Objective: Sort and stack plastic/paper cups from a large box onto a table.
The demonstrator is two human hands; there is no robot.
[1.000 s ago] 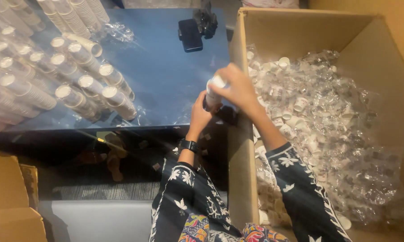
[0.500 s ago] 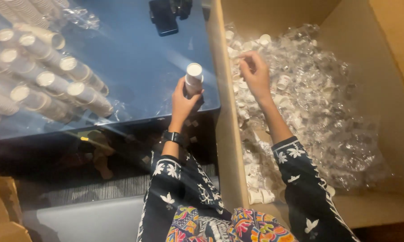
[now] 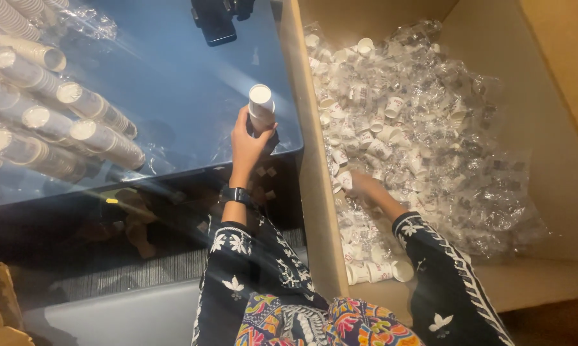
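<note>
My left hand [image 3: 249,140] is wrapped around a short stack of small white paper cups [image 3: 261,106], holding it upright above the near right corner of the dark glass table [image 3: 173,77]. My right hand [image 3: 364,184] is down inside the big cardboard box [image 3: 314,192], fingers buried among loose white cups and clear plastic wrappers [image 3: 423,128]; whether it grips a cup is hidden. I wear dark patterned sleeves and a black watch [image 3: 236,194] on the left wrist.
Several long stacks of paper cups in clear sleeves [image 3: 52,122] lie across the left side of the table. A black device [image 3: 215,22] rests at the table's far edge. Cardboard pieces [image 3: 0,307] sit at the lower left.
My hands, together at the stack a second ago, have parted. The left stays holding the cup stack over the table; the right has dropped lower into the box among the loose cups.
</note>
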